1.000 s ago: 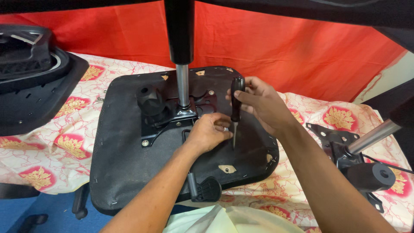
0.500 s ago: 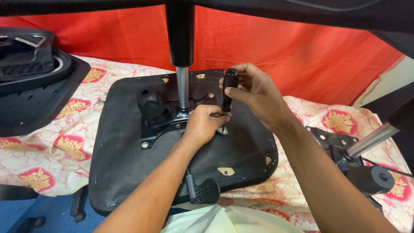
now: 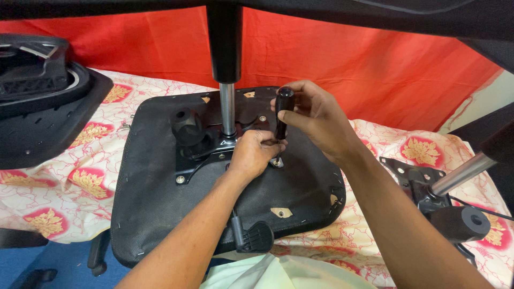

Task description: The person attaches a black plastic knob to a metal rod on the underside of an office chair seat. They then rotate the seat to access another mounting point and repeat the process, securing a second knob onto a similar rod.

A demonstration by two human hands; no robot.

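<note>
My right hand (image 3: 316, 115) is wrapped around the black handle of a screwdriver (image 3: 281, 112), fingers curled tight on it, holding the tool upright with its shaft pointing down. My left hand (image 3: 252, 153) sits just below, its fingertips pinched together around the lower end of the shaft, right where it meets a screw (image 3: 277, 162) in the underside of the seat (the tip itself is hidden behind my fingers, so I cannot tell how it sits in the head).

The upturned seat base (image 3: 155, 208), black and flat, lies on a cloth with red and gold flowers (image 3: 80, 182). The screwdriver stands just right of the metal mechanism plate (image 3: 206, 155) bolted to the seat's middle. From that plate a shiny gas-lift column (image 3: 227, 107) rises straight up, close beside my left hand. A black knob (image 3: 184, 126) sticks out on the plate's left side, and a black lever paddle (image 3: 254, 237) hangs at the seat's near edge.

Well to the right of the seat lies another mechanism with its own silver column (image 3: 460, 174). Far to the left rests another black chair part (image 3: 37, 101). Behind the seat hangs a red cloth (image 3: 348, 59).
</note>
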